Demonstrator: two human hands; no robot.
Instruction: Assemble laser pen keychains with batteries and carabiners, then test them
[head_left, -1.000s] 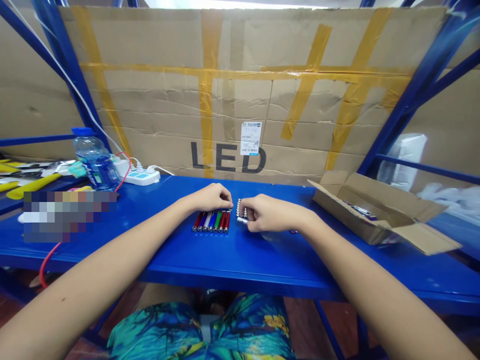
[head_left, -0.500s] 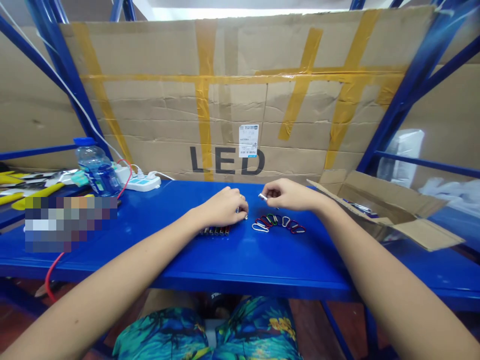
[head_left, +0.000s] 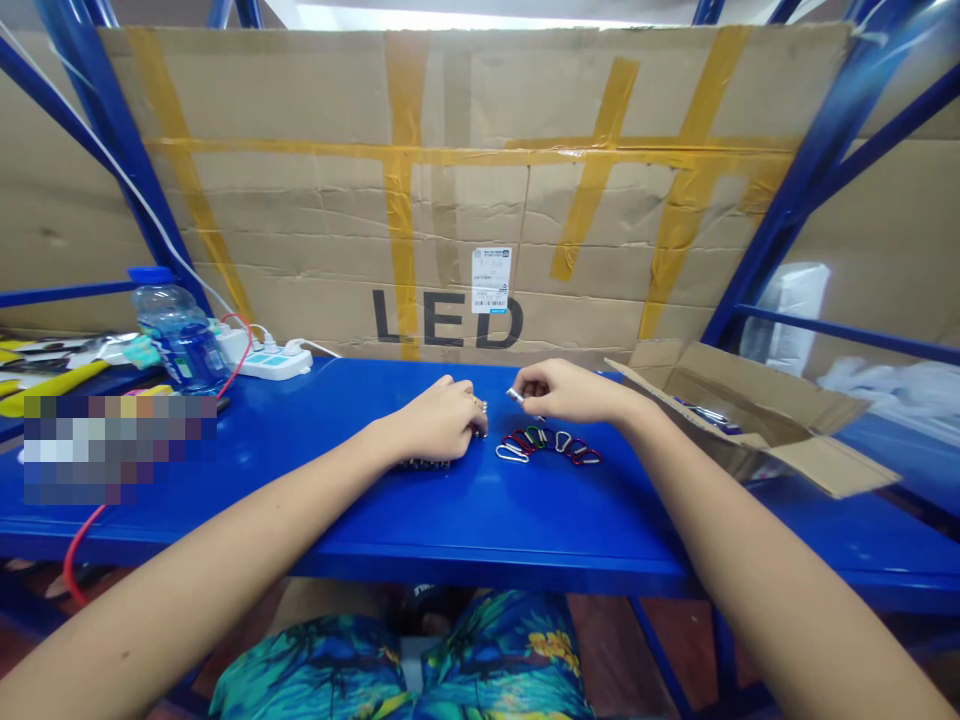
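**Right hand pinches small silver cylinder; left hand bent over silver parts, carabiner fan in view**

Right hand (head_left: 519,402): fingers closed in a pinch on a small silver cylinder (head_left: 514,396), tilted, one end sticking out towards the left hand. Looks held just above the blue surface (head_left: 480,520), beyond the carabiners (head_left: 534,436); exact height hard to tell.

Left hand (head_left: 446,420): fingers bent and close together over small shiny silver parts (head_left: 482,408), a few peeking out at the fingertips. Touching for sure or just covering, can't tell. Under the same hand, only the near ends of a row of slim tubes (head_left: 426,464) show; the rest is hidden.

Changed: a second ago the right hand was low beside the silver parts and blocked most of the carabiners. Now it's farther back and to the right, and the fan of coloured and silver carabiners shows whole. Left hand has slid right and nearer, over the tubes. Since half a second ago, hardly any shift in either hand.

Meaning, as a judgement: the cylinder is kept apart from the other silver parts, with the left hand perhaps steadying those.

Around: open cardboard box (head_left: 714,453) at right, bottle (head_left: 178,340) and power strip (head_left: 274,362) at left.
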